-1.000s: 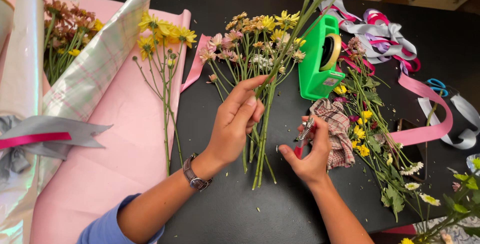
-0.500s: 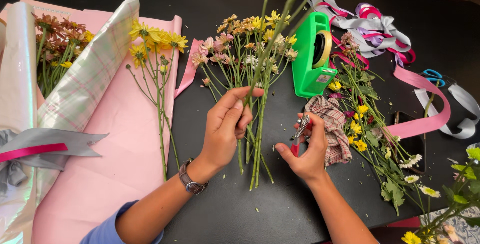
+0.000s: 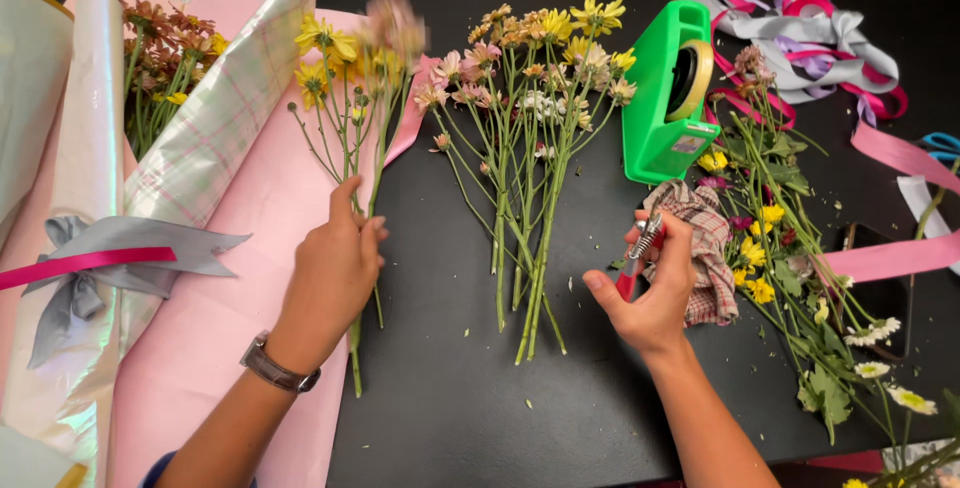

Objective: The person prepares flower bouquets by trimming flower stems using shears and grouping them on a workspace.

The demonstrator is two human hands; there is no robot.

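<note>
Now L hand (image 3: 335, 268) pinching stems (image 3: 365, 198), R hand (image 3: 650, 293) gripping pruners (image 3: 640, 248), bunch (image 3: 530, 158) between hands.

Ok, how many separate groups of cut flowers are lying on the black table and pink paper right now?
4: a wrapped bunch far left, yellow stems on the pink paper under the left hand, a mixed bunch in the middle, and loose stems on the right. More may lie out of view.

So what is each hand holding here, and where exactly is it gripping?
The left hand grips a flower stem around its lower middle. The right hand holds red-handled pruning shears by the handles.
</note>
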